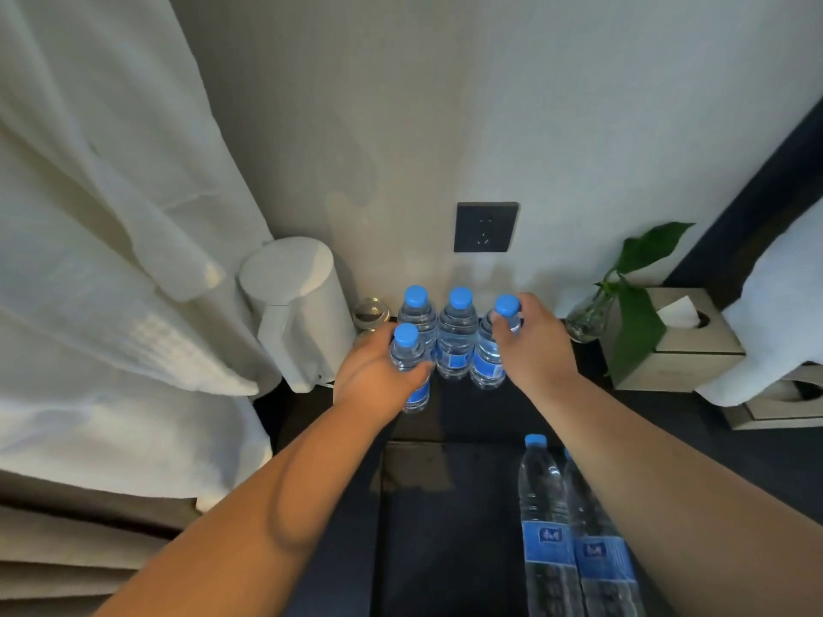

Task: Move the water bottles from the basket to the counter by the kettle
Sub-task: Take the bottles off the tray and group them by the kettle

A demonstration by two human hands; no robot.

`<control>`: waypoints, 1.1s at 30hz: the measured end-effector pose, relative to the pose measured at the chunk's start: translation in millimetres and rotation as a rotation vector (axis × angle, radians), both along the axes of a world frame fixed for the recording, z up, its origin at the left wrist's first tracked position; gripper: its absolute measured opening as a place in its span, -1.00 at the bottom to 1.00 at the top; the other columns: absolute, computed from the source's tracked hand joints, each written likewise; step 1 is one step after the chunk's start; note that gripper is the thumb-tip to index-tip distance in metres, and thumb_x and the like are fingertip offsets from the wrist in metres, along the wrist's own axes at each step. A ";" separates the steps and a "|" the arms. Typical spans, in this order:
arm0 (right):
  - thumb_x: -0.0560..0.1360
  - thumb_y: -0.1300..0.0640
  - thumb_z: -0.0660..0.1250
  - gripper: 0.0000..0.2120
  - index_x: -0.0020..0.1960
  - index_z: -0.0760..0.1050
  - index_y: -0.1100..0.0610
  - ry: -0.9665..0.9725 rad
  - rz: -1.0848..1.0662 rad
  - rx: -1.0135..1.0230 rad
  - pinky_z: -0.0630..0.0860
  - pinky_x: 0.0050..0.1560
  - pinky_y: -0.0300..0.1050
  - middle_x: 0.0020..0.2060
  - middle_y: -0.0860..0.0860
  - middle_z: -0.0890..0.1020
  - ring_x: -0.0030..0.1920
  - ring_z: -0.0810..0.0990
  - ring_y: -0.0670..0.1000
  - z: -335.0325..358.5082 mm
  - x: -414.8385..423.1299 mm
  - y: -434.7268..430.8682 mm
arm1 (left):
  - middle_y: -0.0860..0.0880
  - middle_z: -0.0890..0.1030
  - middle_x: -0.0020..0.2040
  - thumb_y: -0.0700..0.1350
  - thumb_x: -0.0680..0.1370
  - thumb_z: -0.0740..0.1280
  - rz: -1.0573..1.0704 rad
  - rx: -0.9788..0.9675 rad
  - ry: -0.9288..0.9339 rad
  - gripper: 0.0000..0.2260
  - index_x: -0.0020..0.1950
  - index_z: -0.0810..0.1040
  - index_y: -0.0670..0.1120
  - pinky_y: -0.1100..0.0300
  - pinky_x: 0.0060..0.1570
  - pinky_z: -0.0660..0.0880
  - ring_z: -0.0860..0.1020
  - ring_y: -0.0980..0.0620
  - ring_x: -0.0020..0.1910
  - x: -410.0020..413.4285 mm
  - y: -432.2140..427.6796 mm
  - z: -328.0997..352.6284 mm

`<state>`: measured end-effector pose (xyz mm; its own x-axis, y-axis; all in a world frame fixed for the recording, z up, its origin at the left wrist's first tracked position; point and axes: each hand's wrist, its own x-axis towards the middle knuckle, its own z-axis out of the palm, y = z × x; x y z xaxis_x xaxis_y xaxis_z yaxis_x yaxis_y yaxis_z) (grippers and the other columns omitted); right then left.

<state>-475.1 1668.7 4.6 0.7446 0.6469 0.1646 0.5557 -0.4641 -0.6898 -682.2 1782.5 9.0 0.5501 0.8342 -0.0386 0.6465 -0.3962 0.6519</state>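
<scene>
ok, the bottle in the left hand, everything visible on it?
The front-left bottle is small, clear ribbed plastic with a blue cap and blue label, apparently full. It stands upright at the counter's front, beside the white kettle and just ahead of three matching bottles. The left hand wraps its body.

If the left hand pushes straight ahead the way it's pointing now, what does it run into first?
Probably the back-left bottle. The left hand is wrapped round the front bottle and points toward the wall; that back bottle stands right behind the held one. The kettle sits off to the left. Depth is hard to judge.
</scene>
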 end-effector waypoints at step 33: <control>0.57 -0.24 0.24 -0.50 0.39 0.42 0.03 0.154 -0.020 -0.689 0.54 -0.10 -0.01 0.06 0.01 0.63 0.05 0.61 0.06 -87.6 -4.8 -174.9 | 0.04 0.67 -0.22 0.36 0.55 0.28 -0.161 -0.448 0.291 -0.49 0.07 0.64 -0.08 0.10 -0.17 0.50 0.67 -0.03 -0.11 60.8 -170.3 -96.9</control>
<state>-479.8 1493.7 -83.0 0.7390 0.5522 -0.3860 0.4624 -0.8324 -0.3056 -621.4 1612.1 -87.9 0.5828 0.6075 -0.5397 0.7794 -0.2301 0.5827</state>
